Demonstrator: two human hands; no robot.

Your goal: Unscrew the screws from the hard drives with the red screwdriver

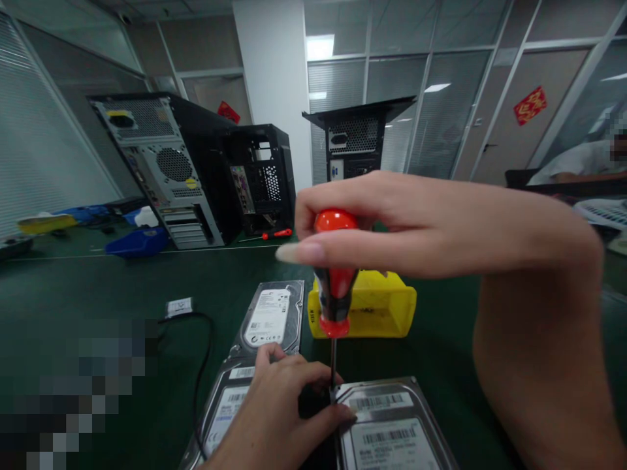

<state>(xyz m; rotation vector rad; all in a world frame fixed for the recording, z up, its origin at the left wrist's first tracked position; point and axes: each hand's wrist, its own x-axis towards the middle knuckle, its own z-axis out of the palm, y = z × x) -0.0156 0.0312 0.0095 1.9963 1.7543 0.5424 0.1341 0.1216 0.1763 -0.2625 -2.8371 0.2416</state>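
Note:
Wrapped round the red-and-black handle of a screwdriver (337,294) is my right hand (386,225), with the thumb lying along it. The screwdriver stands upright, its tip at the near-left corner area of a silver hard drive (392,431). My left hand (289,398) is closed about that corner, thumb on the drive's edge and index finger beside the shaft. Under and beyond the left hand lie a second hard drive (223,411) and a third hard drive (269,316), labels up. What the tip meets is hidden by my fingers.
Behind the drives lies a yellow bin (386,307). Computer cases (206,170) stand at the back, with another screwdriver (277,234) before them. A blue bin (137,241) sits left. A black cable (203,365) runs beside the drives. A person (578,163) sits far right.

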